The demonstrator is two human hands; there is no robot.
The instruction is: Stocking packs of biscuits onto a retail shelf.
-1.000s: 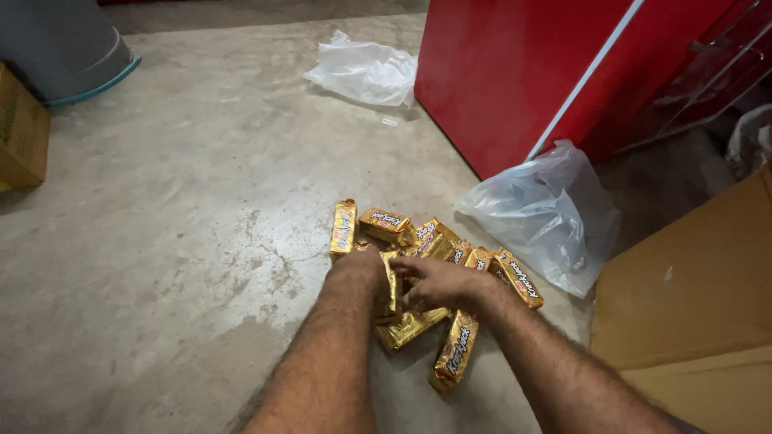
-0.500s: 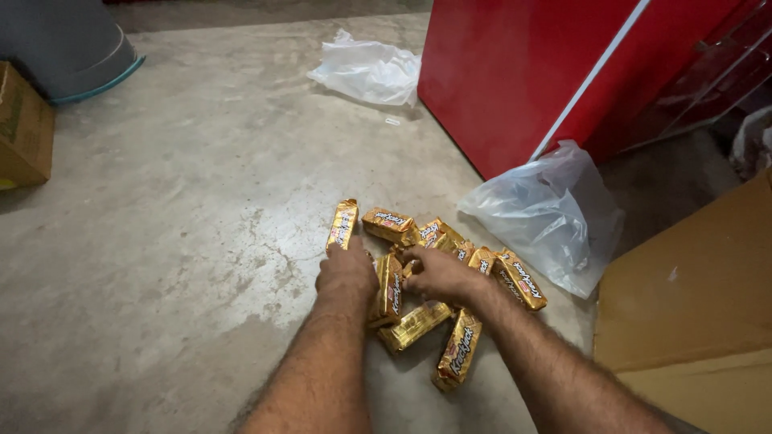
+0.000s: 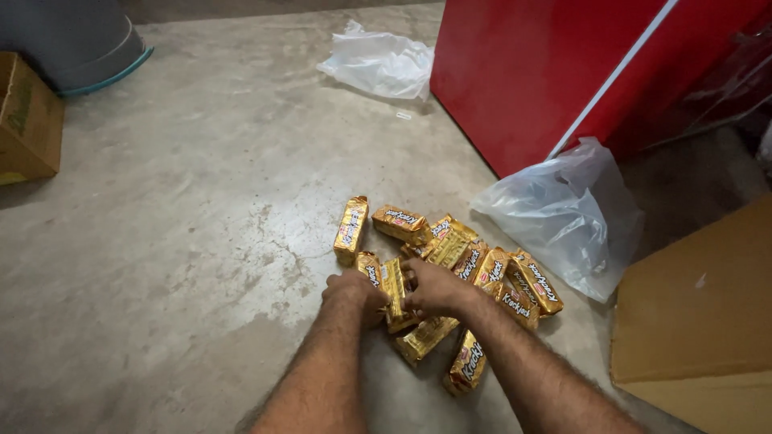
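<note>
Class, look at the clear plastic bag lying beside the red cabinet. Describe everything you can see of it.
The clear plastic bag is thin, see-through film, crumpled and glossy with pale highlights. It lies slumped on the concrete floor, its top edge against the base of the red cabinet, right of the pile of gold packets. Its lower corner lies near the cardboard box. Neither hand touches it.

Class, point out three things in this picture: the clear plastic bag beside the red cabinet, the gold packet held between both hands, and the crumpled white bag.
clear plastic bag (image 3: 563,221), head view, its middle.
gold packet (image 3: 395,291), head view, its face.
crumpled white bag (image 3: 378,63), head view, its middle.
</note>
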